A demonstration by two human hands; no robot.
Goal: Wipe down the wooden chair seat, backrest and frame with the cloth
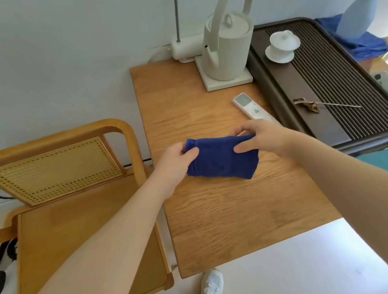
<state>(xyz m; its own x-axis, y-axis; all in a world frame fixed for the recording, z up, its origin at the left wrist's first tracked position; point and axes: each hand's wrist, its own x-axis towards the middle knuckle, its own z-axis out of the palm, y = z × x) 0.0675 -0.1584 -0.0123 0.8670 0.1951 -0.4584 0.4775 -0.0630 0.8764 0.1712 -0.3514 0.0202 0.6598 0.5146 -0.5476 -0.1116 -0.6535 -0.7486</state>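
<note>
Spanning hands left-right, folded cloth (222,158) level.

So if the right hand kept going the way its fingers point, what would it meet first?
Probably the left hand: the right hand points leftward along the blue cloth both are holding, though depth is unclear.

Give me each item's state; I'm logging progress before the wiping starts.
Blue folded cloth: over the table, gripped at both ends.
Left hand: shut on cloth.
Right hand: shut on cloth.
Wooden cane-backed chair: upright, untouched.
Cream kettle: lid on.
White lidded cup: covered.
</note>
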